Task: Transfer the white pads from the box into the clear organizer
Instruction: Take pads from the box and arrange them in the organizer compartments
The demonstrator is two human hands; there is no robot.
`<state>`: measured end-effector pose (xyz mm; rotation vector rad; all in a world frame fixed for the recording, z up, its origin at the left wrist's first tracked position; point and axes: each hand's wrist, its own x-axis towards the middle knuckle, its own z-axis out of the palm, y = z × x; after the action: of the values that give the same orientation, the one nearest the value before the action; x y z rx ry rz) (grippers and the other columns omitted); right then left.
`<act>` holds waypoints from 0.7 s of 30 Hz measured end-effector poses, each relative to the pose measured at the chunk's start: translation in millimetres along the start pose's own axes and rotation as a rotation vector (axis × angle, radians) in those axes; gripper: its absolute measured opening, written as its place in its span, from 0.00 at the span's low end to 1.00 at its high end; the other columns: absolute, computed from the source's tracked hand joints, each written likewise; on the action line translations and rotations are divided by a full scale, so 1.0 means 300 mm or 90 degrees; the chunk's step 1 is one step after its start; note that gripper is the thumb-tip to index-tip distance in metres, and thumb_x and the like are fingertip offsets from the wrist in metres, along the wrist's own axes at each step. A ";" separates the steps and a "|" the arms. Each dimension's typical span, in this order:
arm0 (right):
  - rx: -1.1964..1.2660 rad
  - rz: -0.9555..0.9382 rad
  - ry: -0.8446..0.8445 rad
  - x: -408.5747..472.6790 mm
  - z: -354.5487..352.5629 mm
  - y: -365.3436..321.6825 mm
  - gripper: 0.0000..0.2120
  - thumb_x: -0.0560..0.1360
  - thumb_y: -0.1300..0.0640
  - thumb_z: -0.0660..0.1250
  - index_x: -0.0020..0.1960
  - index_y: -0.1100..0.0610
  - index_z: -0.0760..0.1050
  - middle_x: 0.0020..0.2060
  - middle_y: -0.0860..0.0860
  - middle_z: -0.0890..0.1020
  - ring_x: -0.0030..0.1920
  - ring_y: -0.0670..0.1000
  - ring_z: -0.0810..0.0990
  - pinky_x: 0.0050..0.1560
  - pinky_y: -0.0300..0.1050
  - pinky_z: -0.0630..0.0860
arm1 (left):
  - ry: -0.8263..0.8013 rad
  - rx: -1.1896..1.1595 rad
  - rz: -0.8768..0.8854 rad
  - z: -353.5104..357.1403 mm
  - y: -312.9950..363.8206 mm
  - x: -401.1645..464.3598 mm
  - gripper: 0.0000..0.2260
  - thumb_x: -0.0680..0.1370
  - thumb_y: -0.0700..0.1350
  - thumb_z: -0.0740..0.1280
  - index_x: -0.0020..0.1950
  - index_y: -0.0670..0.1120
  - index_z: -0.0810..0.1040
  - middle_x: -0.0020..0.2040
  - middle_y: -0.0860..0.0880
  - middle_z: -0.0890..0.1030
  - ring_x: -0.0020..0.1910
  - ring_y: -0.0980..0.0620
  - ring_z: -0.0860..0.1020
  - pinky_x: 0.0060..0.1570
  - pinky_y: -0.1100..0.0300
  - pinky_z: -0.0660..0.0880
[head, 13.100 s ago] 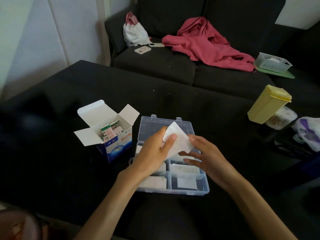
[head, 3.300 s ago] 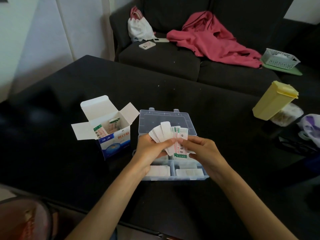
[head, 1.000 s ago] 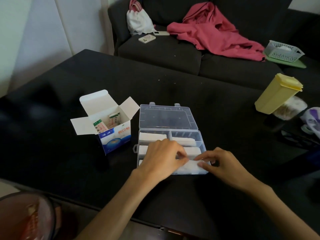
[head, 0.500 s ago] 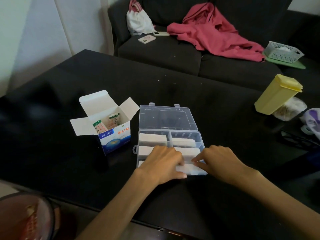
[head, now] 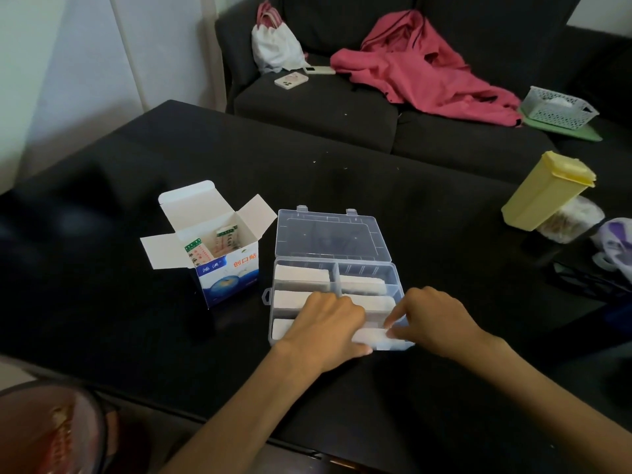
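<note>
A: Layout, largest first?

B: One black tabletop (head: 393, 213). On it, one clear organizer (head: 333, 268), lid laid open away from me, and one white-and-blue box (head: 227, 268) just beside its left wall, flaps open. I count two wrapped strips (head: 212, 248) standing in the box; any more are hidden.

A: Pads?

B: Five white pad stacks (head: 302, 277) show in the organizer, one per compartment. My left hand covers the sixth, near-middle area, so no count there. Each stack's long axis runs left-right, parallel to my edge of the tabletop.

A: Hands?

B: Two. My left hand (head: 323, 328) rests knuckles-up over the near row, fingers curled under; I cannot tell if they hold anything. My right hand (head: 432, 321) presses straight fingers on the near-right stack (head: 372, 335).

A: Next reach?

B: My judgement: the box lies left and away from my fingers, so the left hand is nearer.
</note>
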<state>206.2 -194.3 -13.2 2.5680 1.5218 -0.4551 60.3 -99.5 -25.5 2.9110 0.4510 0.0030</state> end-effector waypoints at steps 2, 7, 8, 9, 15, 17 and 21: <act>0.006 0.002 0.015 -0.016 -0.017 0.004 0.08 0.70 0.45 0.71 0.48 0.44 0.81 0.45 0.41 0.74 0.40 0.41 0.72 0.42 0.34 0.70 | -0.001 -0.013 0.005 -0.004 -0.004 -0.006 0.19 0.76 0.60 0.63 0.59 0.50 0.79 0.54 0.47 0.81 0.52 0.47 0.78 0.55 0.53 0.73; 0.214 -0.031 0.066 -0.042 -0.185 -0.028 0.04 0.71 0.49 0.70 0.38 0.43 0.77 0.33 0.47 0.79 0.30 0.43 0.73 0.31 0.33 0.68 | 0.122 -0.313 -0.098 -0.098 -0.065 -0.061 0.19 0.72 0.66 0.63 0.55 0.56 0.80 0.46 0.57 0.82 0.45 0.63 0.78 0.48 0.65 0.73; 0.248 -0.050 0.094 -0.034 -0.219 -0.056 0.04 0.71 0.49 0.70 0.39 0.43 0.76 0.31 0.49 0.79 0.28 0.43 0.72 0.30 0.33 0.68 | 0.250 -0.373 -0.158 -0.135 -0.098 -0.080 0.17 0.73 0.65 0.63 0.50 0.55 0.82 0.39 0.59 0.81 0.37 0.65 0.77 0.41 0.70 0.71; 0.281 -0.064 0.120 -0.026 -0.241 -0.086 0.01 0.71 0.50 0.69 0.41 0.44 0.77 0.30 0.50 0.79 0.27 0.43 0.72 0.29 0.33 0.69 | 0.405 -0.386 -0.229 -0.167 -0.134 -0.098 0.14 0.74 0.62 0.63 0.46 0.54 0.82 0.33 0.60 0.79 0.32 0.65 0.75 0.35 0.73 0.67; 0.363 -0.243 0.210 0.100 -0.291 -0.409 0.11 0.74 0.55 0.67 0.57 0.50 0.78 0.45 0.45 0.82 0.44 0.41 0.80 0.47 0.37 0.79 | 0.619 -0.240 -0.644 -0.237 -0.392 -0.223 0.14 0.74 0.53 0.68 0.58 0.52 0.77 0.54 0.50 0.79 0.53 0.48 0.77 0.43 0.57 0.67; 0.329 -0.306 0.204 0.167 -0.287 -0.527 0.10 0.76 0.57 0.66 0.56 0.51 0.80 0.50 0.47 0.83 0.48 0.43 0.80 0.49 0.40 0.79 | 0.489 -0.292 -0.701 -0.220 -0.443 -0.246 0.22 0.73 0.54 0.70 0.65 0.50 0.70 0.62 0.49 0.73 0.60 0.47 0.73 0.49 0.52 0.69; 0.160 -0.290 0.121 0.285 -0.262 -0.648 0.11 0.73 0.55 0.69 0.53 0.56 0.81 0.49 0.53 0.83 0.45 0.51 0.80 0.47 0.48 0.80 | 0.290 -0.575 -0.716 -0.207 -0.500 -0.259 0.17 0.74 0.55 0.68 0.58 0.49 0.74 0.57 0.46 0.78 0.53 0.45 0.78 0.50 0.51 0.78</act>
<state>90.3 -8.3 43.5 2.4842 2.2668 -0.4853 -60.7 29.3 8.6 1.4824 1.5684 0.5375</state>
